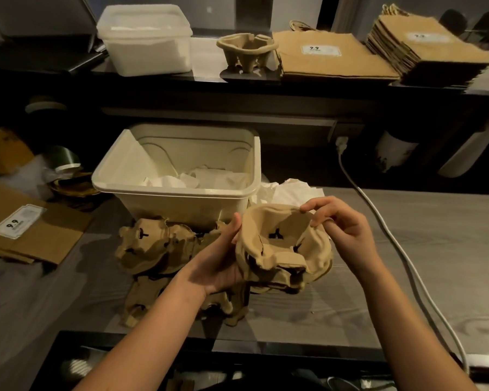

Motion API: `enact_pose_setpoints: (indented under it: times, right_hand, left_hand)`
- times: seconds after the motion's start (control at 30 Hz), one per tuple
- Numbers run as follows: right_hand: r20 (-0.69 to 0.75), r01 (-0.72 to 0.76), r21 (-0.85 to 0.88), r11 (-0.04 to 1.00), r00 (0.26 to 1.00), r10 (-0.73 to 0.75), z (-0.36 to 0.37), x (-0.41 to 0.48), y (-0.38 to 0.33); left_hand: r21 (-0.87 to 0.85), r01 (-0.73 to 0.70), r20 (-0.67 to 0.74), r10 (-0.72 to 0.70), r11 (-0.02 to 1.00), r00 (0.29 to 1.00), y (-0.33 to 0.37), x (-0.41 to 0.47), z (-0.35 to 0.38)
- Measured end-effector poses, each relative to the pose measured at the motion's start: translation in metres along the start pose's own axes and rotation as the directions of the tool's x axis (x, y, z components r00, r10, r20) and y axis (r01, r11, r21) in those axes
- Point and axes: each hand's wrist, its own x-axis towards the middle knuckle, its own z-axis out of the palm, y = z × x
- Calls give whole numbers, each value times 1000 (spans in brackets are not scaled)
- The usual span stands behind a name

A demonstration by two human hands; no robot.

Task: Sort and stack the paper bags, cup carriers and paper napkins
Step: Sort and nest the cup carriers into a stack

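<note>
The left hand (218, 261) holds a carrier (283, 249). The right hand (347, 230) fingers (326, 218) pinch its rim. Next it likely goes on the stack (247, 52) at top middle.

At lower centre you have a crumpled brown cup carrier (283, 249), open side up, with your left hand (220, 261) gripping its side and your right hand (347, 230) pinching its rim. Just left lies a loose heap of carriers (156, 249). One upright carrier (247, 52) stands top centre, beside a low bag stack (331, 60) and a taller bag stack (429, 49). A flat bag (31, 235) lies at the left edge. Crumpled white napkins (291, 190) lie just above the held carrier.
</note>
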Motion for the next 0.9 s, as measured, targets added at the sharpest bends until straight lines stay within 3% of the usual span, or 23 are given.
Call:
enact_pose_setpoints:
  times: [0.3, 0.4, 0.6, 0.73, 0.9]
  right_hand:
    - [-119, 24, -90, 996, 992, -35, 8, -8, 12]
    - [-127, 23, -82, 996, 991, -33, 11, -11, 12]
    - [-139, 6, -160, 987, 990, -29, 14, -14, 15]
    - [-157, 6, -151, 989, 987, -30, 14, -13, 15]
    - [-153, -99, -60, 993, 984, 89, 16, -12, 21]
  left_hand:
    - [15, -33, -139, 35, 999, 990, -1, 3, 3]
    - [162, -40, -243, 79, 986, 967, -4, 7, 3]
    - [208, -32, -244, 83, 978, 966, -6, 9, 1]
    - [245, -27, -273, 95, 969, 957, -4, 9, 2]
    - [227, -38, -344, 117, 973, 931, -4, 13, 1]
